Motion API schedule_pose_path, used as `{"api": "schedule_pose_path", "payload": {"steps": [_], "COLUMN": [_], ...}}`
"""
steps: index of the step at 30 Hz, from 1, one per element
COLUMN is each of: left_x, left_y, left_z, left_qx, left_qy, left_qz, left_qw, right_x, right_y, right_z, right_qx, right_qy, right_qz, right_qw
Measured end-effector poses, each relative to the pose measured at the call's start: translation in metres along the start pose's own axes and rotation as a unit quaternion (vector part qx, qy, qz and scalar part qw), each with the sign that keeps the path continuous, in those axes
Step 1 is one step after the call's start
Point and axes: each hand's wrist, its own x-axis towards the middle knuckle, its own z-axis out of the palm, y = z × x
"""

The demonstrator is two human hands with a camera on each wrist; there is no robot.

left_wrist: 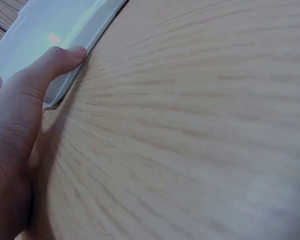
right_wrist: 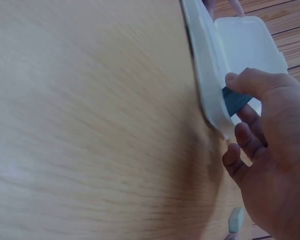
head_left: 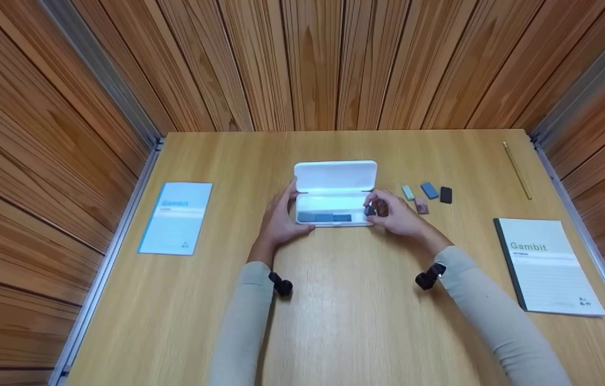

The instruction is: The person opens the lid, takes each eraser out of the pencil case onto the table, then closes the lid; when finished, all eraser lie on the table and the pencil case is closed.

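Observation:
A white pencil case [head_left: 334, 201] stands with its lid [head_left: 336, 176] raised. My left hand [head_left: 279, 219] grips its left end, thumb along the front rim and fingers at the back corner; in the left wrist view the thumb [left_wrist: 60, 60] lies over the case's edge. Inside, dark blue-grey blocks [head_left: 325, 217] form a row along the front wall. My right hand [head_left: 396, 214] pinches a dark blue-grey eraser [right_wrist: 236, 101] between thumb and fingers, at the right end of the case and partly within its rim.
Right of the case lie several erasers: pale green [head_left: 408, 192], blue [head_left: 429, 190], black [head_left: 446, 194] and mauve [head_left: 421, 205]. A gold pencil [head_left: 517, 170] and a notebook [head_left: 551, 268] are farther right. Another notebook [head_left: 176, 219] lies left. Wood-panelled walls [head_left: 313, 64] surround the table.

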Motion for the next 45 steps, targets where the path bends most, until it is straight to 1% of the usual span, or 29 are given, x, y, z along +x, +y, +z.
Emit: {"api": "schedule_pose_path", "payload": {"steps": [3,6,11,16,20,25,34,39,45], "left_x": [0.0,0.0,0.001,0.001,0.001,0.001,0.0,0.0,0.0], "left_y": [-0.001,-0.001,-0.001,-0.001,-0.001,-0.001,0.001,0.0,0.001], "left_z": [0.0,0.001,0.001,0.001,0.0,0.0,0.001,0.001,0.0], "left_qx": [-0.001,0.001,0.006,0.004,0.006,0.008,0.01,0.008,0.006], "left_qy": [-0.001,-0.001,0.0,0.003,0.004,0.001,0.005,0.001,0.001], "left_qz": [-0.004,-0.003,0.008,0.008,0.01,0.007,0.007,0.007,0.004], "left_qw": [1.0,1.0,0.9999,1.0,0.9999,0.9999,0.9999,0.9999,1.0], "right_x": [-0.001,-0.002,-0.003,-0.005,-0.006,-0.011,-0.023,-0.03,-0.044], "right_y": [-0.003,-0.003,-0.002,-0.002,-0.002,0.001,0.01,0.02,0.028], "right_z": [-0.003,-0.004,-0.005,-0.008,-0.012,-0.018,-0.037,-0.048,-0.061], "right_qx": [0.013,0.022,0.009,-0.017,-0.017,0.006,-0.006,-0.021,-0.019], "right_qy": [0.007,0.02,0.057,0.091,0.106,0.11,0.112,0.108,0.102], "right_qz": [0.0,-0.01,-0.025,-0.011,0.003,-0.004,0.018,0.013,0.042], "right_qw": [1.0,1.0,0.998,0.996,0.994,0.994,0.994,0.994,0.994]}}
